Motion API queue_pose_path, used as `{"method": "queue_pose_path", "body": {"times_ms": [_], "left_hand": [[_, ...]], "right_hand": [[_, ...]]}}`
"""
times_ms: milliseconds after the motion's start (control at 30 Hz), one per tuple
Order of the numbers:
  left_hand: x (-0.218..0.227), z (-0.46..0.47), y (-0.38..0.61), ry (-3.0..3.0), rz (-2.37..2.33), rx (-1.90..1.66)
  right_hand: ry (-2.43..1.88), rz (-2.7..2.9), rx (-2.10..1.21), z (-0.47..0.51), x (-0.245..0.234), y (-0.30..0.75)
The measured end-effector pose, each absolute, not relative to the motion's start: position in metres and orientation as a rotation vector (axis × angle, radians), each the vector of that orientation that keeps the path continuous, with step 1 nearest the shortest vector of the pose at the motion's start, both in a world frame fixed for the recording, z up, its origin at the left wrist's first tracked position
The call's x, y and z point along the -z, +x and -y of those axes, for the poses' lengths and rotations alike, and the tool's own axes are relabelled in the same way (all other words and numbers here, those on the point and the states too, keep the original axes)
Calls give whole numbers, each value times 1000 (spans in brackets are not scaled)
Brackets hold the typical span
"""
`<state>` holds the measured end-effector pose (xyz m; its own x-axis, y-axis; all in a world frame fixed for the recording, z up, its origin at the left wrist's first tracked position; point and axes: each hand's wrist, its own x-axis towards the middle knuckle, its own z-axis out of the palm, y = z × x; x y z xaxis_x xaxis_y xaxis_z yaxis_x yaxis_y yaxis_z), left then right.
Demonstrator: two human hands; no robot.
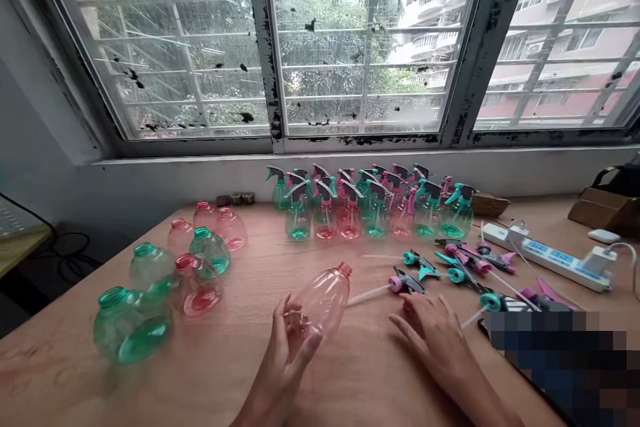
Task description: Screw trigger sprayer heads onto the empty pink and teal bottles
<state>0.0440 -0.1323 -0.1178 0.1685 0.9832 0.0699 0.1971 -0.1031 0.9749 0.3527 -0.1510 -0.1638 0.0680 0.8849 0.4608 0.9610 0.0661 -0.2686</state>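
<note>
My left hand (pixel 290 353) is closed around a clear pink plastic bottle (pixel 325 300), tilted with its open threaded neck up and to the right. To the right, my right hand (pixel 435 333) hovers over the table with fingers apart and nothing visible in them. Its fingertips are close to a pink and black trigger spray head (pixel 405 282), whose pale dip tube points left toward the bottle. Whether they touch it I cannot tell. More loose spray heads in pink, teal and black, among them a teal one (pixel 421 265), lie beyond my right hand.
Several open bottles, such as a green one (pixel 133 327), stand on the left of the wooden table (pixel 240 380). Bottles with spray heads (pixel 350 220) line the back below the window. A power strip (pixel 550 257) and cardboard box (pixel 605 210) lie at the right.
</note>
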Motion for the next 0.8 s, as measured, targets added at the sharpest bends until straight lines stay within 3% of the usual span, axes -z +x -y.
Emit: {"method": "queue_pose_path", "body": {"times_ms": [267,800], "left_hand": [[98,141,52,1342,-1185,-1144],[104,134,38,1154,-1281,-1293]], "right_hand": [[-1960,1652,327,148,179,360],[-1754,1386,14,160,153,353]]}}
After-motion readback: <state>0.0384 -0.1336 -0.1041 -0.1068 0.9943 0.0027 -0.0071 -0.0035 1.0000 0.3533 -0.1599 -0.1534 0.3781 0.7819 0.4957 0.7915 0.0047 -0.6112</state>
